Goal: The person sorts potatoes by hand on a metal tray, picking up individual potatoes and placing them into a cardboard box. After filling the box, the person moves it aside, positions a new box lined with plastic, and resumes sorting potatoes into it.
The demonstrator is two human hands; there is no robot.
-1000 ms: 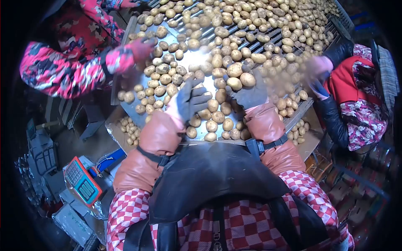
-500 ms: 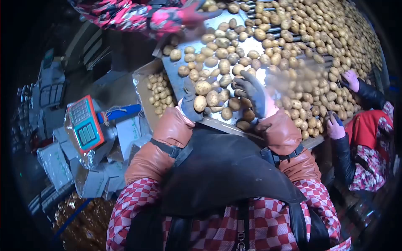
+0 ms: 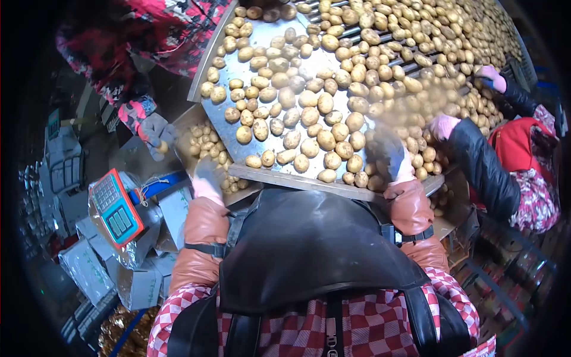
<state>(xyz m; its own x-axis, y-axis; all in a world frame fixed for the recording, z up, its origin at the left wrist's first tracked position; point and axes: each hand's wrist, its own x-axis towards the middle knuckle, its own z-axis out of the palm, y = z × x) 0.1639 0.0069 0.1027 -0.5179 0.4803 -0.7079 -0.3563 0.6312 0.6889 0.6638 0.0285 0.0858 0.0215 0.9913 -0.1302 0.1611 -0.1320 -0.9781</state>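
My left hand [image 3: 207, 177], in a dark grey glove, is over the near side of a box [image 3: 240, 195] of small potatoes [image 3: 205, 141]. Motion smears its fingers, so its grip is hidden. My right hand [image 3: 389, 152], gloved alike and also blurred, reaches among the potatoes [image 3: 357, 122] at the right of the metal sorting tray [image 3: 223, 122]. Whether it grips one I cannot make out. Loose potatoes lie spread over the tray between my hands.
A wooden ledge [image 3: 309, 182] edges the tray. Beyond are rollers [image 3: 351, 31] heaped with potatoes. At left a co-worker's gloved hand [image 3: 157, 130] hangs by the box; at right another's pink-gloved hands [image 3: 443, 126] touch potatoes. An orange-rimmed scale display [image 3: 116, 207] stands over cartons [image 3: 86, 275].
My left hand has left the potatoes on the tray and moved left over the box. My right hand has moved right. The far co-worker's arm has swung from the tray toward the box.
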